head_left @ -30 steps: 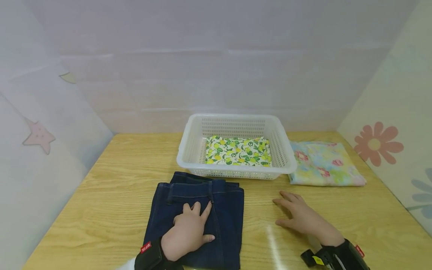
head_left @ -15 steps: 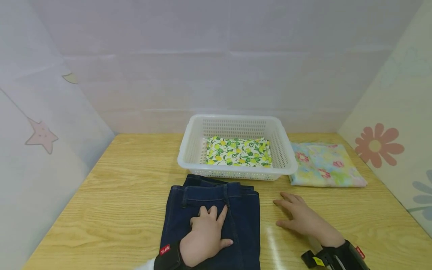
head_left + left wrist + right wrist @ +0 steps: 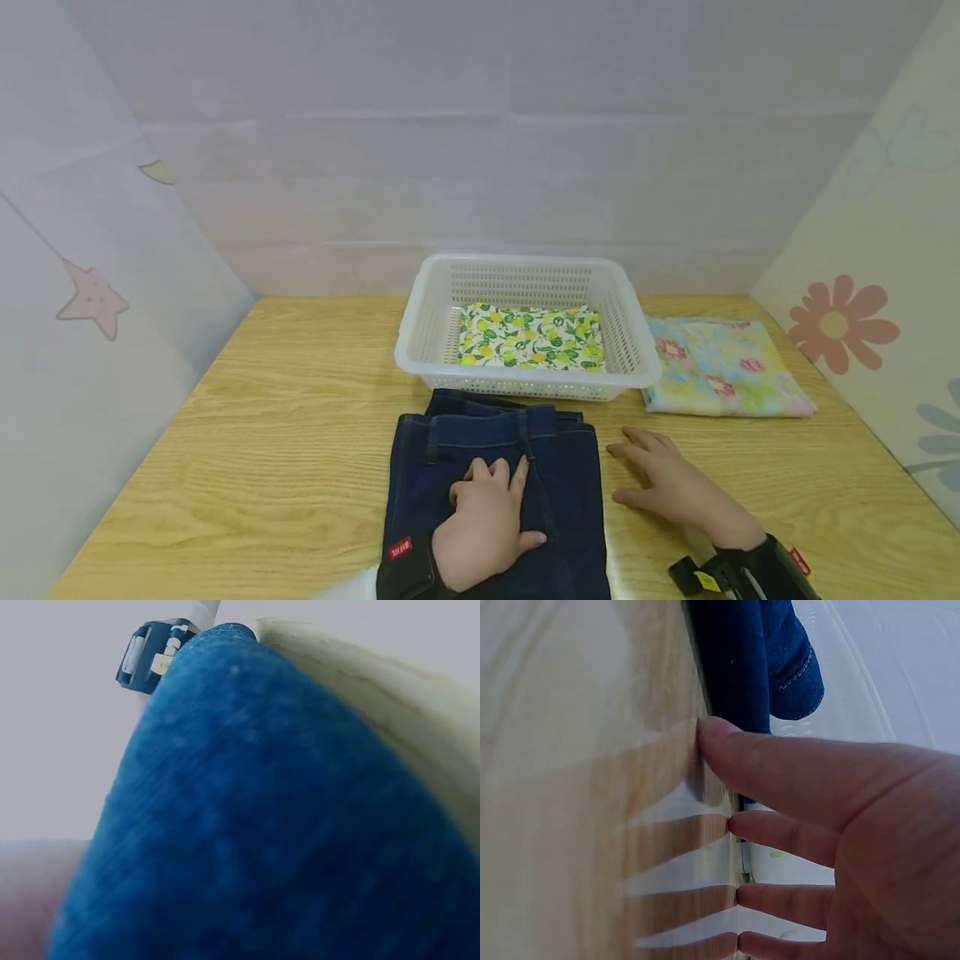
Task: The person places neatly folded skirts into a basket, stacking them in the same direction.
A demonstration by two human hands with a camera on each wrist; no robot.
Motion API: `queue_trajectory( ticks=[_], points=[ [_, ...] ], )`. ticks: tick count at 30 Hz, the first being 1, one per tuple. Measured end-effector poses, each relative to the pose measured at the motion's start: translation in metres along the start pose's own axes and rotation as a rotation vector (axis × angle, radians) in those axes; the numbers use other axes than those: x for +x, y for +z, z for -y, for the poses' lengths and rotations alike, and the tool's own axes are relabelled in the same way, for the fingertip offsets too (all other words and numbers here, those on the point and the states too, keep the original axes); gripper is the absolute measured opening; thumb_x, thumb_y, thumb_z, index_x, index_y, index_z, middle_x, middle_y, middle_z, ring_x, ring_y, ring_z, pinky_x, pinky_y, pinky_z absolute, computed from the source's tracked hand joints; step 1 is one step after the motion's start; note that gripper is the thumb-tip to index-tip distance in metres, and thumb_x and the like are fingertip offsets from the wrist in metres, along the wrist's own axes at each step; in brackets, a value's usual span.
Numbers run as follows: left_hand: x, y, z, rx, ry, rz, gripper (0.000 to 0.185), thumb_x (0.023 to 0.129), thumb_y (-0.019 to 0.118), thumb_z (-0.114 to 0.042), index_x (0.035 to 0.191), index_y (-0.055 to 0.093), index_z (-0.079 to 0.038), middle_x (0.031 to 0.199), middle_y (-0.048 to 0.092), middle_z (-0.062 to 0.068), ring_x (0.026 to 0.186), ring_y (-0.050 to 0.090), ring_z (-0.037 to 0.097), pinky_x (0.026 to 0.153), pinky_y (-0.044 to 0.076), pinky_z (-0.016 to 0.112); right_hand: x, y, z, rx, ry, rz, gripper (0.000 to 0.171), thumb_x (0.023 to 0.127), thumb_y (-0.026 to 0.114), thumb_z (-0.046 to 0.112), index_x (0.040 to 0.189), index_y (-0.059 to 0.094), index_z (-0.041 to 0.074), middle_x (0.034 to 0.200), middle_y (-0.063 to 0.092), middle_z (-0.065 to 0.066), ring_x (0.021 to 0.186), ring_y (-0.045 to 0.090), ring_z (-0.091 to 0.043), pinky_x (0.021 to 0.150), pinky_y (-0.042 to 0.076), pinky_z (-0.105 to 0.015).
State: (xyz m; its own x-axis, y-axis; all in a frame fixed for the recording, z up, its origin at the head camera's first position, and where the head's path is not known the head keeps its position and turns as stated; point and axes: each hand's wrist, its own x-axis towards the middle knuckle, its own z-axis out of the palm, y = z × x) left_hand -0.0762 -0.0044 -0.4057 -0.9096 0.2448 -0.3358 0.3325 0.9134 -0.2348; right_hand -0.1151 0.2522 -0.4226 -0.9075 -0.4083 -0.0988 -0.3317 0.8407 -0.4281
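Observation:
Folded dark blue jeans lie on the wooden table, waistband toward the basket. My left hand rests flat on top of them, index finger and thumb spread, the other fingers slightly bent. In the left wrist view blurred blue denim fills most of the picture. To the right of the jeans is my right hand, fingers apart and holding nothing. Its thumb and fingertips touch the tabletop, as the right wrist view shows, with the edge of the jeans just beyond the thumb.
Behind the jeans stands a white plastic basket with a folded lemon-print cloth inside. A folded pastel floral cloth lies at its right. Patterned wall sheets enclose the table at the back and sides.
The jeans have slid to the right under my left hand, nearer to the right hand. My right hand has stayed where it was.

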Motion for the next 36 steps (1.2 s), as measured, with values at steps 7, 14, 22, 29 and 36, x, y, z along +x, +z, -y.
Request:
queue_trajectory(
  ticks=[7, 14, 22, 29, 36],
  points=[
    [0.005, -0.004, -0.013, 0.036, 0.002, 0.011, 0.089, 0.083, 0.044, -0.089, 0.159, 0.029, -0.045, 0.111, 0.052, 0.003, 0.09, 0.046, 0.025, 0.062, 0.046, 0.037, 0.0, 0.001, -0.001, -0.006, -0.001, -0.011, 0.063, 0.082, 0.087, 0.027, 0.134, 0.064, 0.0, 0.148, 0.046, -0.038, 0.132, 0.041, -0.064, 0.099, 0.044, -0.072],
    [0.011, -0.007, -0.027, 0.049, -0.002, 0.021, 0.088, 0.084, 0.039, -0.09, 0.16, 0.024, -0.047, 0.111, 0.051, 0.002, 0.092, 0.047, 0.024, 0.065, 0.044, 0.037, 0.0, 0.002, -0.003, -0.022, -0.017, -0.03, 0.061, 0.08, 0.086, 0.02, 0.132, 0.065, -0.002, 0.147, 0.048, -0.037, 0.131, 0.044, -0.061, 0.1, 0.047, -0.068],
    [0.014, -0.009, -0.036, 0.046, -0.035, 0.048, 0.088, 0.083, 0.038, -0.091, 0.16, 0.023, -0.049, 0.113, 0.051, 0.0, 0.093, 0.047, 0.024, 0.066, 0.045, 0.036, -0.001, 0.002, -0.003, -0.024, -0.031, -0.05, 0.061, 0.08, 0.086, 0.022, 0.132, 0.065, -0.001, 0.145, 0.049, -0.037, 0.13, 0.046, -0.06, 0.099, 0.048, -0.068],
    [0.012, -0.009, -0.035, 0.015, -0.006, 0.032, 0.089, 0.086, 0.039, -0.089, 0.161, 0.022, -0.045, 0.114, 0.05, 0.001, 0.091, 0.045, 0.024, 0.067, 0.043, 0.037, -0.001, 0.002, -0.005, -0.037, -0.047, -0.071, 0.062, 0.08, 0.086, 0.022, 0.133, 0.064, -0.001, 0.144, 0.05, -0.037, 0.129, 0.047, -0.06, 0.098, 0.048, -0.067],
    [0.007, -0.011, -0.016, -0.161, 0.094, 0.026, 0.098, 0.085, 0.048, -0.087, 0.164, 0.02, -0.038, 0.128, 0.052, 0.005, 0.103, 0.05, 0.028, 0.069, 0.047, 0.038, -0.001, 0.002, -0.003, -0.022, -0.031, -0.051, 0.065, 0.081, 0.086, 0.026, 0.136, 0.063, 0.0, 0.146, 0.049, -0.037, 0.13, 0.046, -0.061, 0.099, 0.047, -0.069]
  ],
)
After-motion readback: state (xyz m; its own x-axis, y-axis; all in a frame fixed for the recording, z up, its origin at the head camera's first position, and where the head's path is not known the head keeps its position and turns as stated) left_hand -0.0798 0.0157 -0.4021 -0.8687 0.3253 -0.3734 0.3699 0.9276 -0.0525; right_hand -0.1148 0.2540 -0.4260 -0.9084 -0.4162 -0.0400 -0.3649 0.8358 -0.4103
